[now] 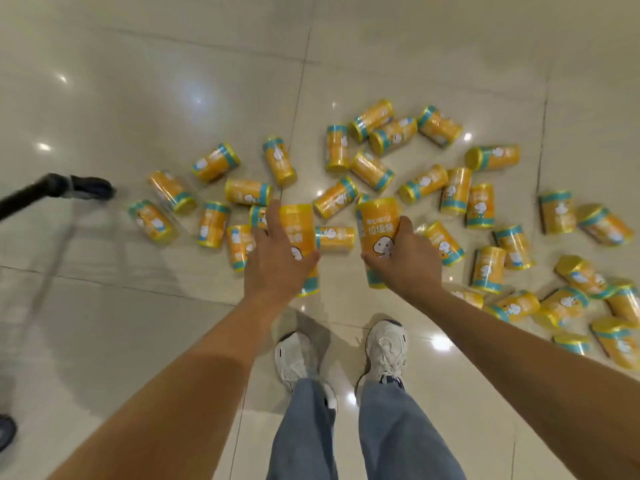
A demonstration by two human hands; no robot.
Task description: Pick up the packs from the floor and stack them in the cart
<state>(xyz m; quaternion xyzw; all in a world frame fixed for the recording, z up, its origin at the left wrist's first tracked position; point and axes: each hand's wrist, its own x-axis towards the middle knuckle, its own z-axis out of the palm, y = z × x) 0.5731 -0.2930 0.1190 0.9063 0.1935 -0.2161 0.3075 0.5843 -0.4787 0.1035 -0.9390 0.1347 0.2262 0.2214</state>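
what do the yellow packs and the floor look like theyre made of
Pack in the left hand: seems to be a roll wrapped in clear shiny plastic film, judging by the glints and its printed yellow label. Floor: glossy polished tile, likely ceramic or stone, with mirror-like light spots and thin grout lines.

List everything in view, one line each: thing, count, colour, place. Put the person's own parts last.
packs on the floor: several dozen, yellow-orange with teal bands, lying scattered ahead and to the right
held packs: two, same colours, one in each hand; left one, right one
floor: one, glossy cream tiles, all around
black bar: one, at the left edge, blurred, possibly part of the cart
dark object: one, lower left edge, too cut off to tell
shoes: two, white, bottom centre
jeans: blue, both legs, bottom centre
left hand: one, fingers around a pack
right hand: one, fingers around a pack
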